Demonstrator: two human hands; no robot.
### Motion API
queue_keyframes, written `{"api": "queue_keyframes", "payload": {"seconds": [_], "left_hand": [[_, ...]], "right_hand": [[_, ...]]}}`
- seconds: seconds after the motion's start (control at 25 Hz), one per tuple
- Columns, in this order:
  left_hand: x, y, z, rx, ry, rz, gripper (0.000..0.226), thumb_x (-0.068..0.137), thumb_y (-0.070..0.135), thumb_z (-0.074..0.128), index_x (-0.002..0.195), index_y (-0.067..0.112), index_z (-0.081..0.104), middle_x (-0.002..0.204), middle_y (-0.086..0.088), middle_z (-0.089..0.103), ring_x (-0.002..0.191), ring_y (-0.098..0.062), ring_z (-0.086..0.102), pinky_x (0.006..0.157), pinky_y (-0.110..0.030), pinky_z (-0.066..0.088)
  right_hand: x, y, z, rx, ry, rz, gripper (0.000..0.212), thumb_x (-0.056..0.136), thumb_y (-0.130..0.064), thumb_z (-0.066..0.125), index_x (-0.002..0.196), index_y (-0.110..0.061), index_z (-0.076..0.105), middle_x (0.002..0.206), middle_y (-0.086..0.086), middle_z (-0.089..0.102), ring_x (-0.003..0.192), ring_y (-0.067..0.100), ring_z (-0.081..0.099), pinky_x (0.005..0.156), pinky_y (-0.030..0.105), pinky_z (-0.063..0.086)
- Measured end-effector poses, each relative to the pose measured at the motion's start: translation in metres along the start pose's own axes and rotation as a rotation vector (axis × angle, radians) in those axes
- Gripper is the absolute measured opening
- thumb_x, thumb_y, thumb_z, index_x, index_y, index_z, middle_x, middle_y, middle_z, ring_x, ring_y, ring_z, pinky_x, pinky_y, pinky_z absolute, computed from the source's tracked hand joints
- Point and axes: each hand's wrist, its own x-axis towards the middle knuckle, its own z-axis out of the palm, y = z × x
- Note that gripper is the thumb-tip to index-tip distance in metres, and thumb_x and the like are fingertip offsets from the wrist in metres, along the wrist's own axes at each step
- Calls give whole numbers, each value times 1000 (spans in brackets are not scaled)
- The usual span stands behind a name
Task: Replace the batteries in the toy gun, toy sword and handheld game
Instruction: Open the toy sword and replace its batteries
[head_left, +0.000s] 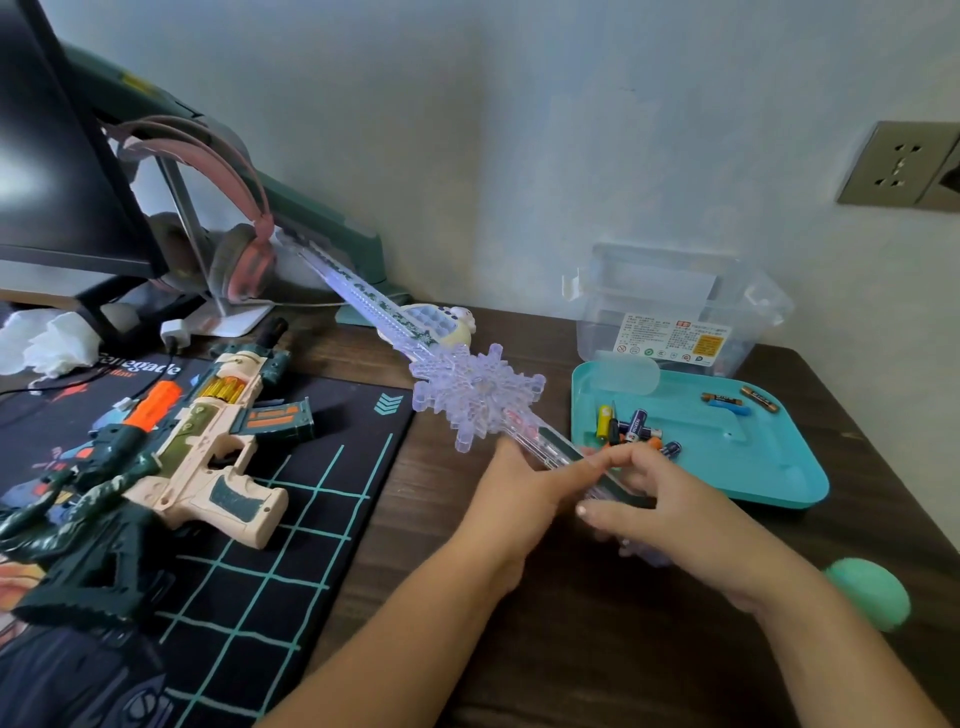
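The clear toy sword (475, 397) with a snowflake guard lies slanted across the desk, its lit blade pointing up-left toward the headphones. My left hand (524, 493) holds the handle just below the guard. My right hand (654, 499) grips the lower handle, index finger stretched along it. The handle's end is hidden under my right hand. The toy gun (208, 447), cream and dark green with an orange part, lies on the black desk mat (291, 545) to the left. The handheld game (441, 325) lies behind the blade. Several loose batteries (631, 426) sit in the teal tray (779, 467).
A clear plastic box (680, 306) stands behind the tray by the wall. A monitor (57, 156), pink headphones (234, 234) and crumpled tissue (47, 343) fill the back left. A teal round object (867, 592) sits at the right desk edge. A wall socket (898, 166) is at right.
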Motion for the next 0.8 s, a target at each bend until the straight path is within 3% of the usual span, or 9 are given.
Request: {"api": "queue_keyframes", "payload": {"seconds": [0.08,0.16,0.28,0.48,0.8], "left_hand": [[0,-3,4,114,73,81,49,82,30,78,122,13,55,106,-4,75,94,-16,74,84,-34,60],[-1,2,6,31,82,169,32,97,37,56,116,11,60,106,-5,75,96,-17,73,83,-32,59],[0,6,6,-70,80,225,42,105,38,35,109,8,65,101,-13,76,95,-24,73,80,-32,59],[2,10,-1,-61,149,241,44,104,42,35,104,12,67,94,-14,77,89,-26,75,74,-30,60],[5,10,-6,-33,142,245,45,104,39,38,107,5,67,96,-18,75,93,-31,73,82,-39,60]], "right_hand": [[-1,0,3,1,-4,-45,30,81,-38,70,106,-39,53,78,2,66,59,10,61,56,22,51],[0,1,2,175,-17,-78,29,83,-35,67,110,-30,56,76,6,66,57,15,56,59,30,49],[2,1,2,444,-67,-114,34,80,-29,64,111,-15,58,75,8,60,54,17,51,52,28,45],[7,1,14,515,-118,-155,42,78,-32,64,115,-14,57,76,8,58,54,16,49,50,27,44],[9,5,16,544,-118,-149,43,77,-33,64,116,-16,57,75,8,58,54,15,50,50,26,45]]}}
